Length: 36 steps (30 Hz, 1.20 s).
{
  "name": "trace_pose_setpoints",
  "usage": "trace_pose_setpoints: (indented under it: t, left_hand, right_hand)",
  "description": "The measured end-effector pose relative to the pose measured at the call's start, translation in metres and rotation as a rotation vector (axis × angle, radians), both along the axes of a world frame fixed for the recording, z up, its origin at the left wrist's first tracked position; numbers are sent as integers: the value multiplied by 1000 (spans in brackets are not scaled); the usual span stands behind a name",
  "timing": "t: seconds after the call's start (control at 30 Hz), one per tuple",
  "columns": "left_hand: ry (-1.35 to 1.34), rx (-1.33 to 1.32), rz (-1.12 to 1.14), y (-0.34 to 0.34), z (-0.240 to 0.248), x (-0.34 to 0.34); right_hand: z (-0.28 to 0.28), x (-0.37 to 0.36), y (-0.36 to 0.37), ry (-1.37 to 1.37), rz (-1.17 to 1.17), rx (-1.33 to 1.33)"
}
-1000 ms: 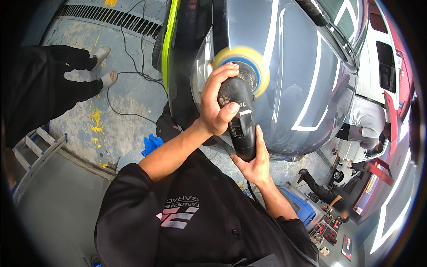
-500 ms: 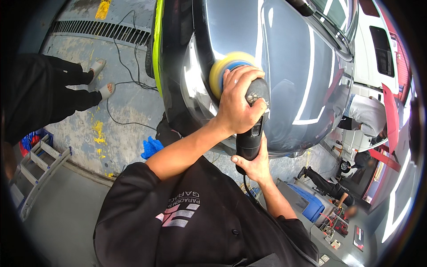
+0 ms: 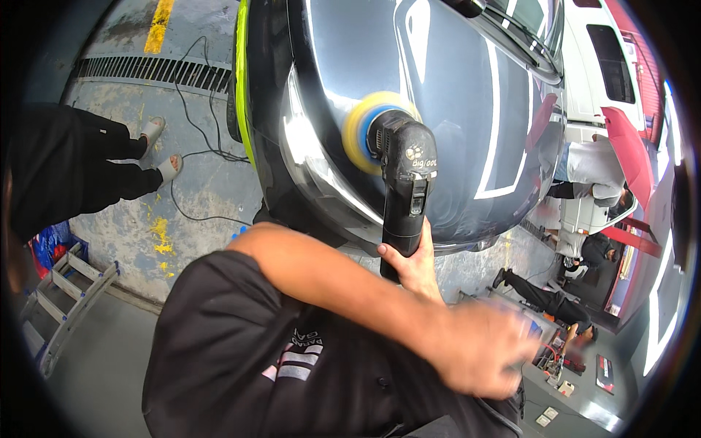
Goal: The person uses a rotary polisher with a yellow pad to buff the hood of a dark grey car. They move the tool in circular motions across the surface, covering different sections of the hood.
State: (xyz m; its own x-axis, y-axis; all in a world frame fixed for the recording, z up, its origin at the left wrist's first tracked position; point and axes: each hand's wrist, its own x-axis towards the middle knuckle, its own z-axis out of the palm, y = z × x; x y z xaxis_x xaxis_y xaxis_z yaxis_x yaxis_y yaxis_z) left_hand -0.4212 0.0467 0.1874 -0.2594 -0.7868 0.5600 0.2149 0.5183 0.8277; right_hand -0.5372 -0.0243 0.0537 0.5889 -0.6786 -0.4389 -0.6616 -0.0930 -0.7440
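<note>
A black polisher (image 3: 407, 186) with a blue backing plate and a yellow foam pad (image 3: 363, 135) stands against the shiny dark grey car hood (image 3: 460, 109), close to the headlight (image 3: 310, 142). My right hand (image 3: 415, 259) is closed round the lower end of its handle. Crossing in front of my chest, my left arm reaches over to the right, away from the tool. My left hand (image 3: 482, 347) is smeared by motion, and its fingers cannot be made out. Part of my right forearm is hidden behind the left one.
A black cable (image 3: 197, 153) lies on the worn floor at left, near a standing person in sandals (image 3: 168, 168) and an aluminium ladder (image 3: 77, 292). Other people (image 3: 595, 164) work at right, by a white vehicle (image 3: 613, 66) and a workbench with tools (image 3: 558, 365).
My left hand has let go of the polisher's head and swung down to the right across my body. My right hand keeps its hold, with the pad still at the hood.
</note>
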Motion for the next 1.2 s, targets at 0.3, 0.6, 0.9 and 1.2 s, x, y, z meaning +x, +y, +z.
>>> trace_pose_setpoints:
  t: [0.3, 0.6, 0.9, 1.2]
  left_hand:
    - [-115, -112, -515, 30, 81, -10]
    - [-159, -294, -459, 59, 106, 9]
    - [49, -545, 433, 17, 20, 60]
    - [-404, 5, 1042, -95, -131, 132]
  right_hand:
    - [-3, -1, -3, -99, 1, 34]
    - [-19, -3, 6, -166, -90, 11]
    - [0, 5, 17, -170, -164, 113]
    - [2, 22, -8, -161, -68, 41]
